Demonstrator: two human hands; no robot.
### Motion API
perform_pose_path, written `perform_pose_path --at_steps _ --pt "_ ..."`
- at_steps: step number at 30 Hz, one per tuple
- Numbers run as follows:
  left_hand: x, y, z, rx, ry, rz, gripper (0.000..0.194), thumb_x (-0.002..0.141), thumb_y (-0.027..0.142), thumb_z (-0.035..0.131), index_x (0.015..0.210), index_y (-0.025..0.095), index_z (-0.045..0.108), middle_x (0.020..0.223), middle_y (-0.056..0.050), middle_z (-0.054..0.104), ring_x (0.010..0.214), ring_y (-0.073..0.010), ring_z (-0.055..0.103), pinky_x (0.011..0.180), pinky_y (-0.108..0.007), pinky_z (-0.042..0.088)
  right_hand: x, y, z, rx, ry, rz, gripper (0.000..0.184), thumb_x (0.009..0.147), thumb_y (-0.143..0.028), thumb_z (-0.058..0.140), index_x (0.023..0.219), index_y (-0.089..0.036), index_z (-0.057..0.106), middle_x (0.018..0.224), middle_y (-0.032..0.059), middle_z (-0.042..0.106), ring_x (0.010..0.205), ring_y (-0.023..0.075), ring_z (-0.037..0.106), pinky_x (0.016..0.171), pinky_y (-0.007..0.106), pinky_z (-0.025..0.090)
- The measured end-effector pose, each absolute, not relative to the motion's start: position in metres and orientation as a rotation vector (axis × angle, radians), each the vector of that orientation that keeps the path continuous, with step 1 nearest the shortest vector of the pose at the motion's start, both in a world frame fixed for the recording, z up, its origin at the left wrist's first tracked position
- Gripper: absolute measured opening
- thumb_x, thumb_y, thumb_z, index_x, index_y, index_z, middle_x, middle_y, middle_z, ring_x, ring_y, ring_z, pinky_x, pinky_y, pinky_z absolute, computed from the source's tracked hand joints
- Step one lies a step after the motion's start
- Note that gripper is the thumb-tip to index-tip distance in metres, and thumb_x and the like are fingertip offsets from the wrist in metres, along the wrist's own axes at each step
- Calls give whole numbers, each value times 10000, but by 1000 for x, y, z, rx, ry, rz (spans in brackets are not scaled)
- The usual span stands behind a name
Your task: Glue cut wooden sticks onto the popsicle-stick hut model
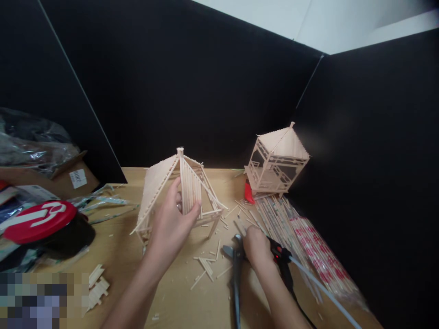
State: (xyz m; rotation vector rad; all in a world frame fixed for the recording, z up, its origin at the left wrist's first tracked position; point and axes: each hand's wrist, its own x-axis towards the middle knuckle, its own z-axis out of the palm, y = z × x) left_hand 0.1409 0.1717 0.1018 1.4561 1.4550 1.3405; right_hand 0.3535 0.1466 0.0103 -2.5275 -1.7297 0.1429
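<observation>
My left hand [176,224] has its thumb and fingers closed around a panel of thin wooden sticks [190,185]. The panel stands against the open roof side of a small stick-built pavilion [157,185], just below the roof's peak. Lower right, my right hand [257,246] is closed, with a thin stick [241,224] jutting from its fingers. Right beside that hand is a black glue gun [283,262] with a lit red light and a long pale glue stick [322,288] in its rear. Pliers-like cutters [236,274] lie left of the right hand.
A second pavilion [277,160] stands at the back right near a red object [248,192]. Loose sticks [274,214] and a wrapped bundle [322,251] lie at right. Offcuts [206,267] litter the middle. At left are a red-lidded container [44,224] and a cardboard box [75,176]. Black panels surround the table.
</observation>
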Motion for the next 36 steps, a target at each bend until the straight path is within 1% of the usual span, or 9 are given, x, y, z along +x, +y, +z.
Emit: perform_pose_path --at_steps 5,9,13,18,22,25,29,34,36 --pt "141 171 101 1465 1443 1347 759 792 336 705 1478 248 390 1049 -85 738 875 -269 724 797 -453 586 352 141 50 -2374 -1647 82 119 881 -269 546 846 -184 622 696 53 685 659 211 658 568 269 380" --pt "140 172 98 1479 1430 1360 730 806 327 701 1468 271 399 1055 -77 738 895 -264 724 818 -444 580 338 132 68 -1671 -1471 254 248 902 -324 531 679 -230 479 543 -59 490 519 129 475 529 236 351" --pt "140 173 97 1493 1413 1355 694 832 335 683 1459 300 390 1041 -61 736 880 -254 724 796 -429 578 313 129 76 -1085 -1334 653 338 995 -363 461 719 -209 582 561 -44 562 511 117 522 507 220 407" --pt "140 172 95 1489 1417 1342 688 844 335 674 1462 296 374 1051 -59 734 907 -249 719 818 -423 567 298 133 92 -982 -1441 466 398 1019 -299 408 854 -220 761 837 19 683 839 146 630 750 249 473" --pt "141 171 97 1485 1411 1341 662 845 317 662 1448 287 392 1055 -57 732 907 -246 716 801 -406 567 294 135 85 -962 -1418 531 420 1049 -305 379 935 -242 777 622 -30 585 555 95 558 550 207 438" --pt "141 170 100 1463 1417 1317 658 844 306 651 1449 273 394 1054 -67 731 887 -250 718 756 -389 571 287 139 70 -851 -1380 602 351 1051 -285 397 1012 -242 742 650 -30 642 555 92 606 541 191 472" --pt "141 169 101 1434 1430 1297 689 841 305 652 1470 249 376 1136 -105 713 935 -264 714 757 -383 578 277 145 58 -773 -1213 668 188 982 -264 565 828 -215 662 673 -41 634 489 79 582 479 183 464" --pt "141 169 97 1440 1423 1307 677 854 328 640 1472 261 372 1241 -120 682 1019 -279 701 822 -420 578 281 146 58 -815 -1008 810 401 973 -295 521 590 -204 445 510 -75 382 423 70 344 376 165 278" --pt "141 169 96 1438 1437 1295 673 856 335 638 1469 267 371 1223 -114 690 1026 -284 699 833 -437 576 284 145 58 -847 -1048 830 423 981 -316 489 578 -205 429 501 -70 375 427 75 329 381 176 265"
